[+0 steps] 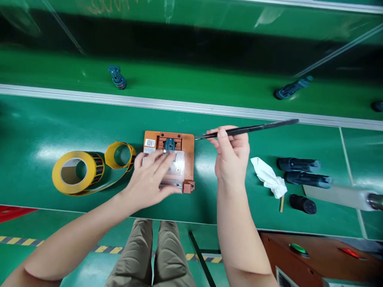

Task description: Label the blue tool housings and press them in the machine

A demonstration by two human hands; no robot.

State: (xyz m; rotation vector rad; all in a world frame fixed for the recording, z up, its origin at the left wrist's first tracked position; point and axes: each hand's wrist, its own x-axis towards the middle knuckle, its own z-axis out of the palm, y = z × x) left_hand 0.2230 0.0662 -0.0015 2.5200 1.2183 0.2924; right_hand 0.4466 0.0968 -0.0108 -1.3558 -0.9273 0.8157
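The left hand (152, 180) lies unclenched across a clear, flat plastic cover (180, 171). The right hand (232, 157) grips long black tweezers (260, 127).

- the left hand (155, 179) hides part of the clear cover (181, 175) and orange fixture (189, 157)
- the blue part's (170, 144) lower end cannot be made out
- the right hand (231, 155) covers some of the tweezers (263, 126); their tips are too fine to read
- print on the label (150, 142): too small
- left edge cuts the red thing (14, 213); right edge, the dark part (378, 106) and brown box (321, 255)
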